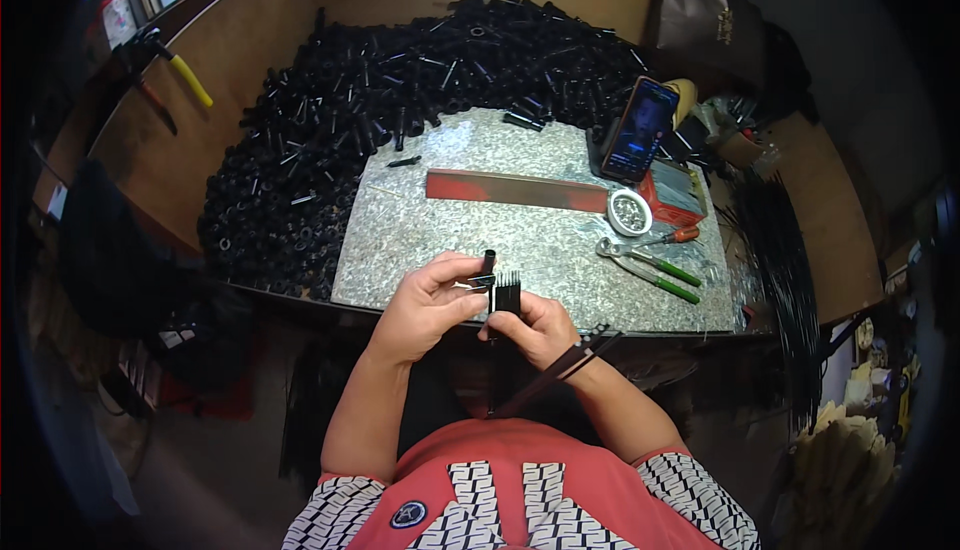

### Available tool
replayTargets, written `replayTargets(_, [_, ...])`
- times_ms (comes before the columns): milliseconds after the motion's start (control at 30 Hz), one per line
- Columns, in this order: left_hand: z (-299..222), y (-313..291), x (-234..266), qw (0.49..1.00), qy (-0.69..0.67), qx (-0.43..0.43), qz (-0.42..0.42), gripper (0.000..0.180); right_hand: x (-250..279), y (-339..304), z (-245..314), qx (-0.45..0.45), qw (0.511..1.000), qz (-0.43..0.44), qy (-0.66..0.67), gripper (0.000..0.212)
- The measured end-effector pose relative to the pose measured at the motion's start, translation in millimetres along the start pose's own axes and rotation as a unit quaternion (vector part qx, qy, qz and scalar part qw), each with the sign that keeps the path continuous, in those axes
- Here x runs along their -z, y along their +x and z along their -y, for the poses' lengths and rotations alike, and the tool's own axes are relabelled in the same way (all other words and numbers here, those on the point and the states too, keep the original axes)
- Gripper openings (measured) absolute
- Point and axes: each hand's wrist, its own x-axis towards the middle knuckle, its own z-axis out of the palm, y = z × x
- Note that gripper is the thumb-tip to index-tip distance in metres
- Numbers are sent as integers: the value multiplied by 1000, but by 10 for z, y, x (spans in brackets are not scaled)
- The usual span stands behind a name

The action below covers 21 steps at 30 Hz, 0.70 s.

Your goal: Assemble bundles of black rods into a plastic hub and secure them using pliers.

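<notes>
My left hand [428,305] is closed in a pinch on a short black tube [489,262], held upright just over the front edge of the stone slab. Beside it, my right hand [535,328] grips a flat black comb-like piece [508,297] with thin prongs pointing up. The two pieces are close together; whether they touch I cannot tell. Several thin dark strips [560,372] slant past my right wrist, and their lower ends fade into the shadow at my lap.
A speckled slab [390,240] bears a red-and-grey metal bar [515,191], a white cup of small metal parts [628,212], green-handled pliers [655,272] and a propped phone [640,130]. Black tubes [400,80] heap behind and left. Long black strands [785,270] hang at right.
</notes>
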Motion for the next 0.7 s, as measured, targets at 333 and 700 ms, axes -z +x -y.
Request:
replayTargets(333, [11,-22,-219,993,69,-25,-93,23,-40,-50,94,61,995,-31,-76,20])
replayTargets(700, [-7,-30,-175,996,36,11,-80,26,-10,-20,-39,72,992,-30,-96,20])
